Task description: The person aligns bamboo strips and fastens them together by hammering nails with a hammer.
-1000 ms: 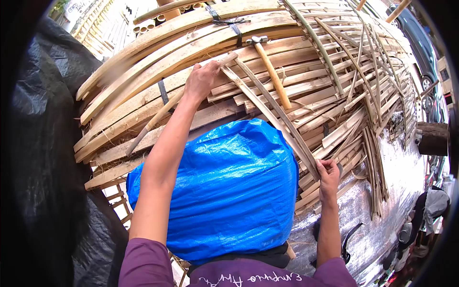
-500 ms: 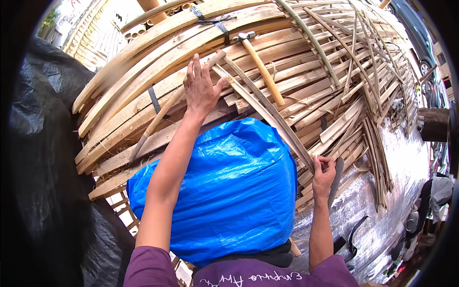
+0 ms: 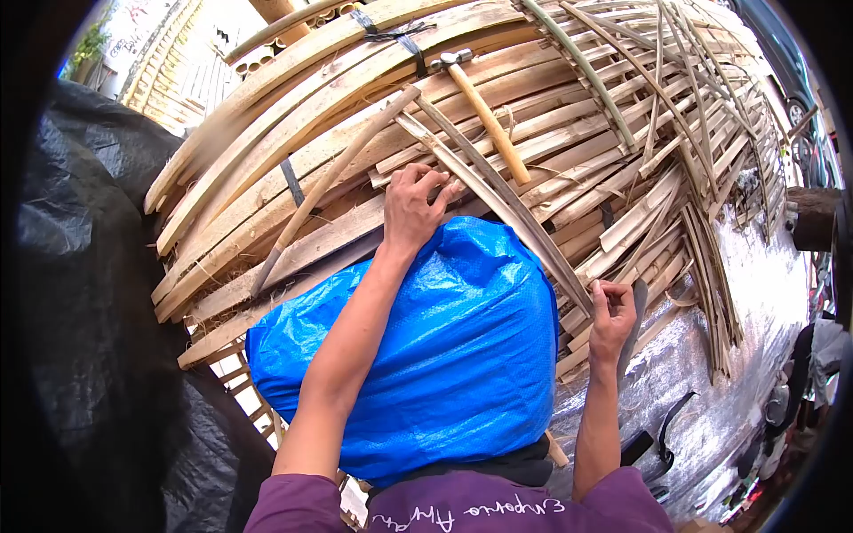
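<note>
A bent bamboo strip (image 3: 342, 169) lies over the wood pile, its corner at the top and one leg slanting down toward my right hand (image 3: 613, 320). Thumb and forefinger of that hand are pinched together at the strip's lower end. A dark flat blade-like piece (image 3: 633, 327) stands just behind it. My left hand (image 3: 416, 209) is closed, with fingers curled and thumb near the forefinger, beside a pale split strip (image 3: 462, 182); anything in its fingertips is too small to make out. A hammer (image 3: 487, 120) with a wooden handle rests on the pile above.
A blue tarp (image 3: 426, 355) covers my lap. Long timber slats (image 3: 267, 160) and split bamboo (image 3: 657, 231) are stacked ahead. Black sheeting (image 3: 98, 293) hangs at left. Silvery sheeting (image 3: 711, 417) covers the ground at right, with a dark log (image 3: 813, 219) beyond.
My left hand has come off the bent strip's upper corner, moved down and right, and curled its fingers. The right hand keeps its pinch near the lower end. The view has shifted slightly.
</note>
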The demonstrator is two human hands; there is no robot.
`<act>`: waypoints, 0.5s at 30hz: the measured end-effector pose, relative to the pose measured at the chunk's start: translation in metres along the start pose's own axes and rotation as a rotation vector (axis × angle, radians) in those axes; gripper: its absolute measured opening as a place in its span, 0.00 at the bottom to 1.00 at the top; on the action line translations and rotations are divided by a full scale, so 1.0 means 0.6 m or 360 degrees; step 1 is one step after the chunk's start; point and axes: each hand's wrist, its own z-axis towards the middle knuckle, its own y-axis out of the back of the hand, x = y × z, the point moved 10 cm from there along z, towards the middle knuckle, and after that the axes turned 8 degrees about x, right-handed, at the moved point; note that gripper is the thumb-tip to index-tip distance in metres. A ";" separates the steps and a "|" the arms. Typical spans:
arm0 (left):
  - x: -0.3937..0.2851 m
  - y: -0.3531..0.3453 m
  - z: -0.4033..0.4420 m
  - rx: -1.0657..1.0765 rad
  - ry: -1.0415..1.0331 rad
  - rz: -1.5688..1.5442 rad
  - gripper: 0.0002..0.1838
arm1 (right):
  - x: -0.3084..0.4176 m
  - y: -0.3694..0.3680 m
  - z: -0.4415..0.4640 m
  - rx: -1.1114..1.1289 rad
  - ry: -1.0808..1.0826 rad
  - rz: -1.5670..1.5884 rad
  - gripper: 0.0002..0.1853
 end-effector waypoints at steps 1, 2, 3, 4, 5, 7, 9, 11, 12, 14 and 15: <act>-0.006 -0.002 0.002 0.0024 -0.0042 0.0018 0.13 | 0.003 -0.004 -0.001 0.0008 -0.0038 0.0012 0.05; -0.008 -0.002 0.003 0.0028 -0.0052 0.0017 0.13 | 0.003 -0.007 -0.002 0.0014 -0.0078 0.0026 0.05; -0.009 -0.003 0.003 0.0029 -0.0040 0.0000 0.14 | 0.000 -0.007 -0.003 0.0003 -0.0080 0.0025 0.05; -0.010 -0.004 0.001 0.0033 -0.0024 -0.0019 0.14 | -0.003 -0.007 -0.004 0.0002 -0.0061 0.0007 0.05; -0.010 -0.005 -0.003 0.0040 -0.0032 -0.0025 0.14 | -0.004 -0.008 -0.006 -0.0001 -0.0040 -0.0009 0.05; -0.015 0.000 -0.011 -0.0001 -0.0077 0.0008 0.14 | -0.016 -0.007 -0.011 0.0004 -0.0093 -0.0001 0.05; -0.010 -0.010 -0.004 0.0126 -0.0014 -0.0030 0.16 | -0.030 -0.010 -0.010 0.0032 -0.0096 0.0047 0.06; -0.017 -0.017 -0.022 0.0155 -0.0058 0.0093 0.17 | -0.018 -0.014 -0.018 0.0041 -0.0078 0.0012 0.06; -0.019 -0.017 -0.026 0.0165 -0.0061 0.0094 0.17 | -0.014 -0.016 -0.022 0.0045 -0.0094 -0.0063 0.06; -0.023 -0.020 -0.027 0.0151 -0.0046 0.0104 0.17 | -0.008 -0.017 -0.021 0.0032 -0.0074 -0.0152 0.06; -0.021 -0.020 -0.029 0.0153 -0.0041 0.0109 0.17 | -0.013 -0.021 -0.021 0.0037 -0.0078 -0.0149 0.06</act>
